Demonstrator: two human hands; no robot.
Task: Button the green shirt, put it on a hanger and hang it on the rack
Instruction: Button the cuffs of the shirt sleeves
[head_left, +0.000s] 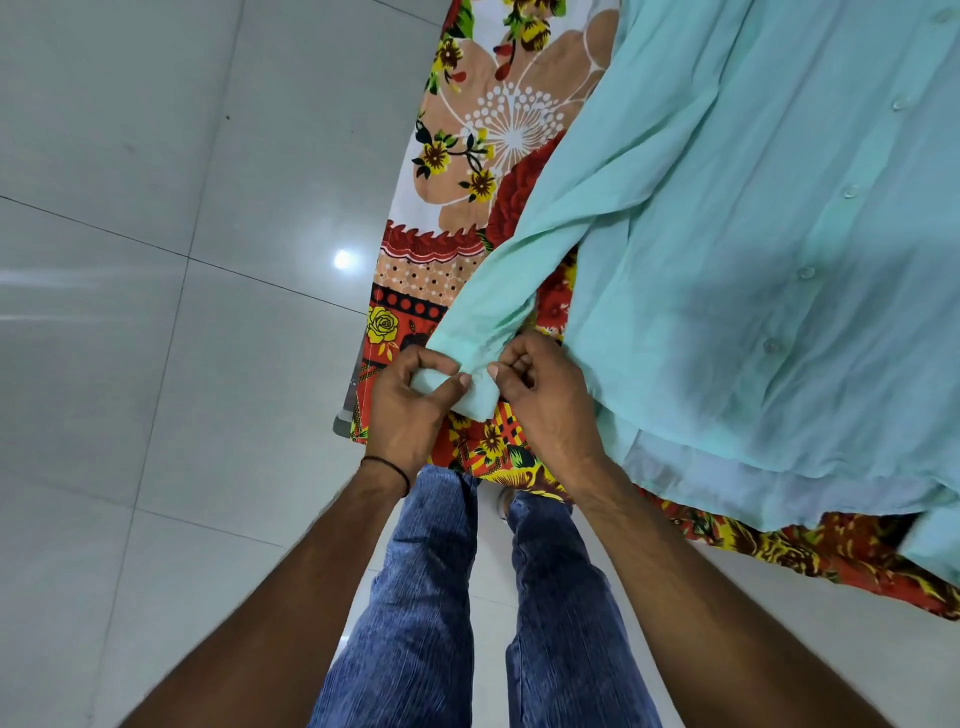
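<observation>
At the sleeve cuff (470, 387) of the green shirt (753, 249), left hand (410, 410) and right hand (545, 400) both pinch the fabric.

One green shirt (727, 234), four visible buttons (806, 272), one floral sheet (467, 104), one left hand (410, 410), one right hand (550, 405).

The green shirt (753, 234) reads to me as thin, matt woven cloth, softly creased, with small clear glossy buttons (806, 272). I see a matt printed cloth sheet (467, 156) under it, smooth glossy floor tiles (156, 338), and blue trousers (415, 597) of finely ribbed fabric.
</observation>
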